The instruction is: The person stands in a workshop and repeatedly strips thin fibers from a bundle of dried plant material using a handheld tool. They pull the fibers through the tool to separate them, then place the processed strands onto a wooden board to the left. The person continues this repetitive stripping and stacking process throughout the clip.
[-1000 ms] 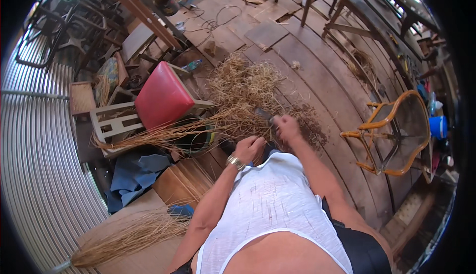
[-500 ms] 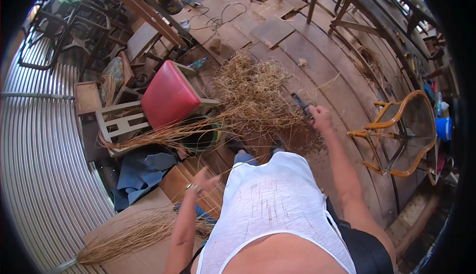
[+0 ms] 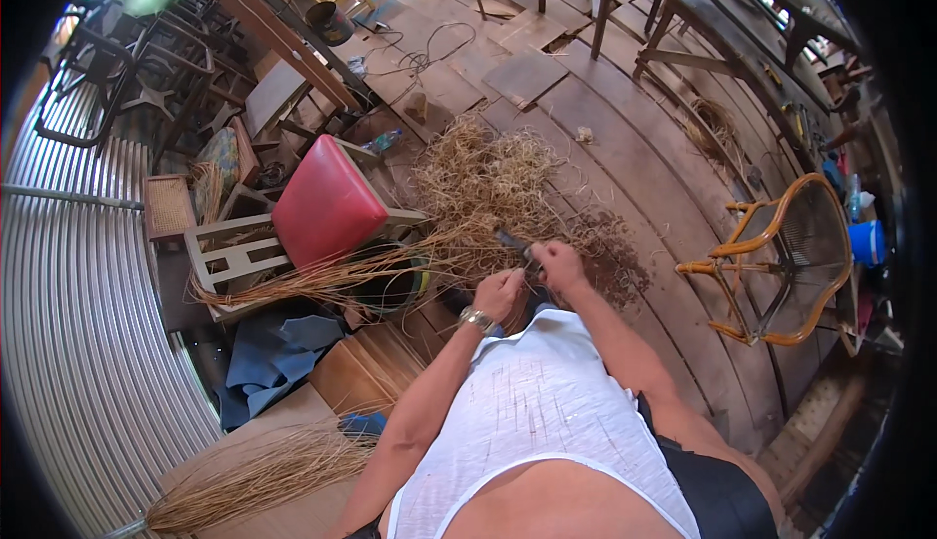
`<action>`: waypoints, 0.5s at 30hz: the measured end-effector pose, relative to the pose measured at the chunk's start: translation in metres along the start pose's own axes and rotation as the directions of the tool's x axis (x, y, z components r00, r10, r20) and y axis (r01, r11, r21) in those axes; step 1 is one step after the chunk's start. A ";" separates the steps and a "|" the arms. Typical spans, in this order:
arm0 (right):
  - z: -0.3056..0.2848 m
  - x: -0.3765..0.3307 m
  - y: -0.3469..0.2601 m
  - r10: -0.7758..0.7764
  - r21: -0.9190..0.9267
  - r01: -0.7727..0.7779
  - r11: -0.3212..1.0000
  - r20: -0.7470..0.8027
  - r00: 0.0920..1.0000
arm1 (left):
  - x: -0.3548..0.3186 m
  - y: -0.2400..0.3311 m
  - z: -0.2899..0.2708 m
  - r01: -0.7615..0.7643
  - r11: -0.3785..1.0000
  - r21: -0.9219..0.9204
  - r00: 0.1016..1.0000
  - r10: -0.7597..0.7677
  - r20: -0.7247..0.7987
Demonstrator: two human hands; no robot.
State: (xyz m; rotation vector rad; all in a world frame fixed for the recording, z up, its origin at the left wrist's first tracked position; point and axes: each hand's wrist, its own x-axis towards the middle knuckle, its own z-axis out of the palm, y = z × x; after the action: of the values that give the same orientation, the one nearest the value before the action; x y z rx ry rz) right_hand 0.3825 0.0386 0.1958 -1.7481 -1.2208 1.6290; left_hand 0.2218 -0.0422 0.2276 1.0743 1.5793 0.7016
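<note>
In front of my lap the two hands are close together. My right hand [image 3: 559, 267] is closed round a dark, blade-like hand tool [image 3: 510, 240], which points forward and left. Beside it my left hand [image 3: 499, 295], with a metal watch at the wrist, is closed; what its fingers pinch is too small to make out. Ahead on the floor lies a big heap of curly tan shavings [image 3: 483, 173]. To the left, a bundle of long cane strips [image 3: 322, 283] rests across a chair with a red seat [image 3: 327, 205] and over a dark bucket [image 3: 386, 290].
A second bundle of strips [image 3: 264, 479] lies at lower left, near blue cloth [image 3: 268, 363]. On the right stands a rattan-framed chair [image 3: 781, 256], with a blue container [image 3: 867, 243] behind it. Stacked chair frames [image 3: 146, 61] fill the far left. A cable [image 3: 420, 56] snakes over the boards.
My right hand has come left and inward with the tool. My left hand has moved up and right from beside the bundle, its spread fingers now closed next to the right hand.
</note>
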 end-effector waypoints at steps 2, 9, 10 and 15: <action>-0.058 0.030 -0.002 0.087 0.097 -0.078 0.992 -0.082 0.993 | -0.039 0.009 -0.026 0.007 1.000 -0.003 0.998 -0.007 0.059; -0.200 0.076 -0.048 -0.078 -0.115 0.045 0.992 -0.304 0.950 | -0.176 -0.116 -0.147 0.317 0.925 0.209 0.943 -0.331 0.034; -0.186 0.074 -0.048 -0.107 -0.177 0.057 0.983 -0.287 0.952 | -0.173 -0.135 -0.152 0.387 0.868 0.311 0.907 -0.418 0.041; -0.083 0.046 -0.019 -0.252 -0.283 0.217 0.934 -0.090 0.964 | -0.125 -0.183 -0.132 0.076 0.631 0.772 0.959 0.167 -0.230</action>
State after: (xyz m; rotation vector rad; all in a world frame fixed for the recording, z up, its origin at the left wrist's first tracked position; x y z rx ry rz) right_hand 0.4519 0.1064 0.2024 -1.7504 -1.5843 1.2428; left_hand 0.0484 -0.2212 0.1599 1.7042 2.2032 0.1573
